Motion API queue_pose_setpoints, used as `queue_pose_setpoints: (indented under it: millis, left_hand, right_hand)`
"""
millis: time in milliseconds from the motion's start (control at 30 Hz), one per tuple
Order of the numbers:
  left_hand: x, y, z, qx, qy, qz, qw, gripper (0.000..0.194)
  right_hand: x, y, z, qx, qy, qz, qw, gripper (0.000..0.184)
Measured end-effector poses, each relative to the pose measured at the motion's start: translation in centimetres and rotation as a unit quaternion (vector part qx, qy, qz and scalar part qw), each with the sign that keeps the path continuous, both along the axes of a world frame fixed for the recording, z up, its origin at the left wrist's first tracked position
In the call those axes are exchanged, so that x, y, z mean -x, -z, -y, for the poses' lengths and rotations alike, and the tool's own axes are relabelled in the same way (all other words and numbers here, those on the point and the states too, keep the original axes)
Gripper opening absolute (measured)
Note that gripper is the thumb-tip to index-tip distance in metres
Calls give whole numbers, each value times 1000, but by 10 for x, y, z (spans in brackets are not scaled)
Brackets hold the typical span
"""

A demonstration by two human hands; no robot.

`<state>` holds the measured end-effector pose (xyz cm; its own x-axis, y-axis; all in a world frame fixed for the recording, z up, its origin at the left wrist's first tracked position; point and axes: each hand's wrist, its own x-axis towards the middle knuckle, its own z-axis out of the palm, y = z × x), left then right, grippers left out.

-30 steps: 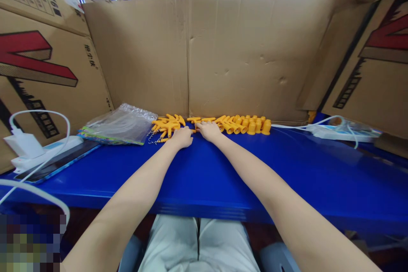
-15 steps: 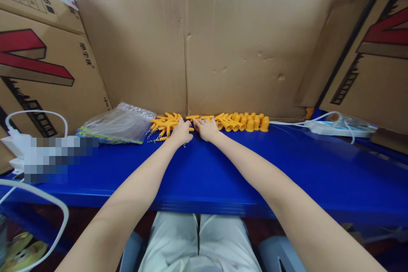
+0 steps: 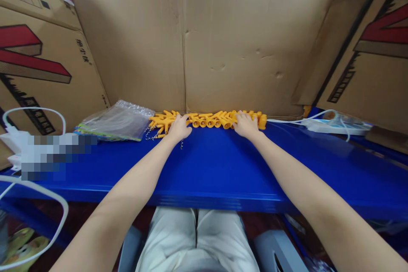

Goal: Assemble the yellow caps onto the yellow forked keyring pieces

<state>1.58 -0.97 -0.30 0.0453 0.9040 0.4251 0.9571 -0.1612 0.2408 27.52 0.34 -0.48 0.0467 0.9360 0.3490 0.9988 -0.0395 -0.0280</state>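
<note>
Below the front edge of the blue table (image 3: 210,170), the person wears pale grey-green trousers (image 3: 174,238), loose and softly creased, with a narrow dark line (image 3: 196,236) down the middle. Over the table, the left hand (image 3: 180,128), right hand (image 3: 247,125) and slender forearms (image 3: 140,180) are bare.

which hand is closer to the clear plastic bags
Left. The left hand is right of the bags, at the orange branched plastic pieces; the right hand is farther right, over the orange plastic cups.

Left hand (image 3: 180,128) hides its grip!
Right hand (image 3: 247,124) covers some yellow cups (image 3: 262,121); the left box (image 3: 35,63) runs off the edge, a pixelated patch blurring the nearby charger (image 3: 15,140).
</note>
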Motion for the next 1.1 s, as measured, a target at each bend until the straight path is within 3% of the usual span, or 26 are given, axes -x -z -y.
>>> queue_pose_setpoints:
  millis: [233, 667, 867, 1100]
  left_hand:
    - [1, 0, -3, -2, 22, 17, 1000, 28]
    - [1, 2, -5, 2, 61, 34, 998, 24]
    - [1, 2, -6, -10, 63, 63, 996, 34]
    - [0, 2, -8, -17, 67, 85, 994, 34]
  right_hand:
    - [-15, 3, -4, 36, 31, -12, 999, 48]
    - [-30, -3, -11, 32, 55, -37, 997, 40]
    - [-22, 2, -19, 119, -27, -1, 993, 33]
    - [9, -3, 0, 118, -99, -4, 988, 26]
